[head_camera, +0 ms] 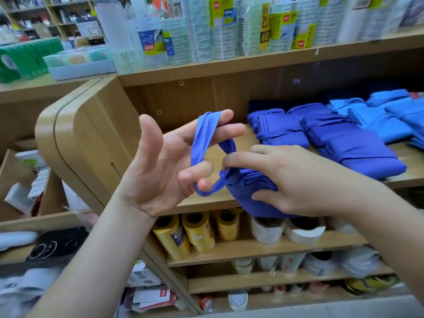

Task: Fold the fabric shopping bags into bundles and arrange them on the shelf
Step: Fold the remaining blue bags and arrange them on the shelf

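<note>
**Bundle tie-off in progress at the shelf**

Right hand [298, 180] is clamped on the folded bag [250, 191]: thumb under, fingers over, index hooked where the strap [199, 143] leaves the bundle. My read: this pins the folds so they don't spring open while the strap is worked.

Left hand [160, 166] has its palm toward the camera and its fingers inside the strap loop. Index and middle carry the top of the loop, and the lower two fingers curl round the bottom. It looks like the loop is being held open and taut, probably to go round the bundle as the tie.

The hands are close together and joined by the strap. I can't tell whether the fingertips touch.

The bag is held up just in front of the shelf [202, 204] lip, left of the finished stock, and is not set down yet.

Shelf contents:
- This bay holds dark blue bundles [353, 154] nearest the hands and lighter blue bundles [378, 122] further right. Each appears banded by its own strap, and they lie flat and overlap in rows.
- The likely slot for this bag is the board just left of the dark row.
- The bay below holds yellow rolls [195, 232] and white tape rolls [300, 230], standing on end.
- The board above holds wrapped packs [206, 31]; their labels are too blurred to read.
</note>
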